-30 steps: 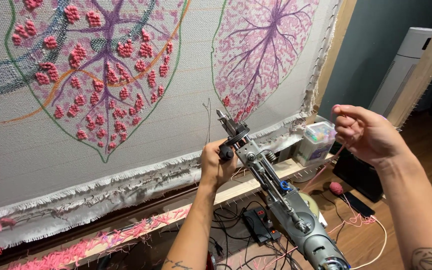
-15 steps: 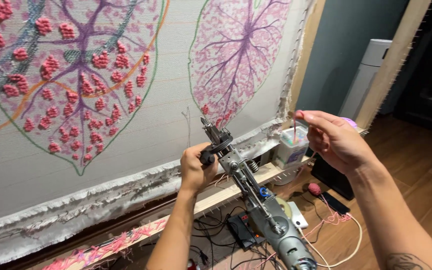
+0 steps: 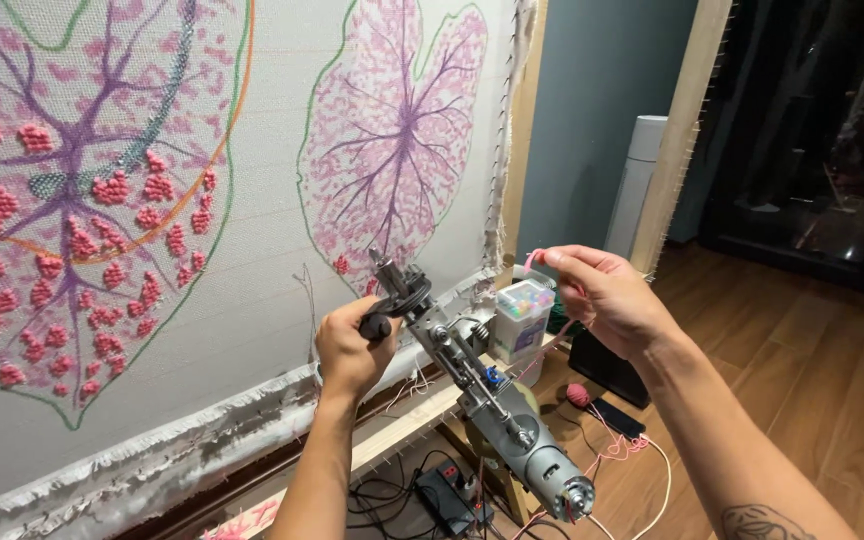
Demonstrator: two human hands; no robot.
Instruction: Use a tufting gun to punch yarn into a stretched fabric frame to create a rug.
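While our left hand (image 3: 352,345) is gripping the grey metal tufting gun (image 3: 472,400) by its black handle, our right hand (image 3: 607,300), alongside, is pinching thin pink yarn (image 3: 542,262); slack may be snagging the mechanism.

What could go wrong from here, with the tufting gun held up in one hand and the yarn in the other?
The left hand holds the tufting gun by its front grip alone, so the heavy motor end might sag or twist. The pink yarn pinched by the right hand trails loosely to the floor and may snag. The needle tip points towards the stretched cloth and might catch it.
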